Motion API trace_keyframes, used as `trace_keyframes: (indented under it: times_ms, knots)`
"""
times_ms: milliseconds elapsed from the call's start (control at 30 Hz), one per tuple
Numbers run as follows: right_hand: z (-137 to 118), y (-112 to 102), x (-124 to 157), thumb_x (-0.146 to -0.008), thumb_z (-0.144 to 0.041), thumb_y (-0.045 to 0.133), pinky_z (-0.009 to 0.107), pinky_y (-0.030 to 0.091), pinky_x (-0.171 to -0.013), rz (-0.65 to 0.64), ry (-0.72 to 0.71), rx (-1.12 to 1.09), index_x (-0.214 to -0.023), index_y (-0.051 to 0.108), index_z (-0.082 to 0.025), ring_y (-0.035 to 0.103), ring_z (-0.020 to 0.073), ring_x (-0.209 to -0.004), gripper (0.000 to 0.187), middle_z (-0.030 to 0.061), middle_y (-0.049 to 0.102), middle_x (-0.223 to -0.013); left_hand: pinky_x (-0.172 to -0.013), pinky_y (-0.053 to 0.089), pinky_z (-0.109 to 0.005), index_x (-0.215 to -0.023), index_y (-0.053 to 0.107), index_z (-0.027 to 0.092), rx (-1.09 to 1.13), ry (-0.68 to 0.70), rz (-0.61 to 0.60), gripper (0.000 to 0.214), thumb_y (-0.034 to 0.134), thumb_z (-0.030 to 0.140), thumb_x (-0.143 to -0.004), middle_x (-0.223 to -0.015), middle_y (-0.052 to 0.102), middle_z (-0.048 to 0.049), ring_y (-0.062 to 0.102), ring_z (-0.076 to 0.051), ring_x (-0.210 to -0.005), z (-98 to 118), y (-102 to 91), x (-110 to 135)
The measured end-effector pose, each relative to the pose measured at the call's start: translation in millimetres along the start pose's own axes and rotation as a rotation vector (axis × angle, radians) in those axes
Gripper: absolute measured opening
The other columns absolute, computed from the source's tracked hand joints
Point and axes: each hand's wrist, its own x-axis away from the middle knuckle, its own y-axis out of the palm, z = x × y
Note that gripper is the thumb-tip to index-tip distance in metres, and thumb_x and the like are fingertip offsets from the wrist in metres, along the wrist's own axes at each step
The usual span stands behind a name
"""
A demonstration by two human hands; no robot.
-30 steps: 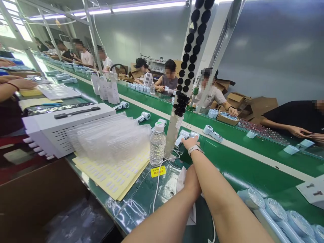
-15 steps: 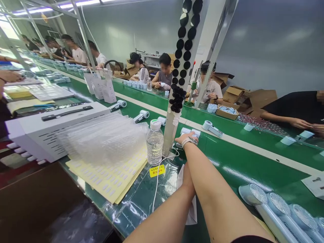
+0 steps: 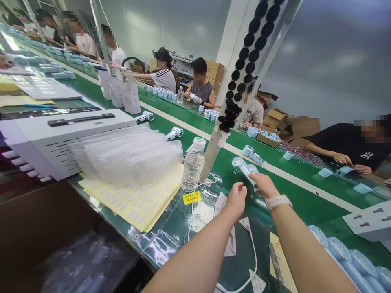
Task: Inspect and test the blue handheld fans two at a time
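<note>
My right hand [image 3: 264,185], with a pale watch strap on its wrist, grips a light-blue handheld fan [image 3: 240,164] by its handle over the green belt. A second round head shows close beside that fan, partly hidden by my fingers. Lower and to the left, my left hand [image 3: 237,199] is closed with curled fingers; whatever is inside them, if anything, is hidden. A white cable [image 3: 255,252] and a white paper piece [image 3: 230,240] lie under my forearms. Further back on the belt rests another fan [image 3: 253,154].
A water bottle [image 3: 193,165] stands by the slanted post [image 3: 210,156] with black discs. Bubble bags [image 3: 128,158] lie on yellow label sheets [image 3: 137,215], beside a white case [image 3: 61,142]. More wrapped fans [image 3: 339,248] sit at lower right. People work across the belt.
My right hand has drawn back toward me from beside the post, lifting a fan. My left hand, hidden beneath the right arm before, now shows. The view has tilted and shifted.
</note>
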Motion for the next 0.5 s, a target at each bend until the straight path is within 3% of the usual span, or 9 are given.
trace_keyframes:
  times_ms: [67, 133, 267, 367, 500]
  knots:
    - [17, -10, 34, -0.091, -0.042, 0.056, 0.04, 0.058, -0.082, 0.006, -0.034, -0.049, -0.088, 0.076, -0.016, 0.068, 0.0295, -0.104, 0.032, 0.0142, 0.069, -0.119, -0.094, 0.049, -0.04, -0.101, 0.062, 0.017, 0.108, -0.082, -0.086, 0.032, 0.047, 0.045, -0.096, -0.11, 0.065, -0.0145, 0.063, -0.024, -0.103, 1, 2.6, 0]
    - [37, -14, 70, -0.084, -0.048, 0.059, 0.043, 0.057, -0.082, 0.064, -0.082, -0.111, -0.081, 0.077, -0.02, 0.067, 0.0337, -0.108, 0.034, 0.0151, 0.066, -0.126, -0.086, 0.053, -0.039, -0.103, 0.064, 0.015, 0.202, -0.173, -0.193, 0.048, 0.04, 0.056, -0.098, -0.108, 0.068, -0.0157, 0.066, -0.024, -0.096, -1, 5.1, 3]
    - [61, -13, 126, -0.078, -0.056, 0.063, 0.055, 0.052, -0.094, 0.215, -0.097, -0.107, -0.081, 0.078, -0.021, 0.059, 0.0418, -0.122, 0.038, 0.019, 0.057, -0.137, -0.086, 0.051, -0.034, -0.107, 0.068, 0.014, 0.348, -0.388, -0.409, 0.053, 0.05, 0.061, -0.093, -0.11, 0.071, -0.0144, 0.067, -0.025, -0.1, -12, 13.1, 16]
    - [58, -11, 142, -0.083, -0.053, 0.058, 0.061, 0.044, -0.105, 0.189, -0.127, -0.118, -0.084, 0.077, -0.02, 0.051, 0.0434, -0.13, 0.039, 0.0209, 0.052, -0.141, -0.091, 0.049, -0.034, -0.109, 0.069, 0.013, 0.358, -0.445, -0.448, 0.052, 0.054, 0.06, -0.092, -0.106, 0.073, -0.0129, 0.068, -0.024, -0.099, -18, 19.2, 23]
    - [45, -10, 149, -0.086, -0.048, 0.058, 0.063, 0.039, -0.11, 0.113, -0.162, -0.209, -0.094, 0.076, -0.019, 0.043, 0.0426, -0.139, 0.035, 0.0196, 0.046, -0.149, -0.082, 0.051, -0.033, -0.098, 0.069, 0.012, 0.352, -0.498, -0.393, 0.068, 0.035, 0.07, -0.093, -0.085, 0.073, -0.0096, 0.068, -0.021, -0.079, -10, 18.7, 24]
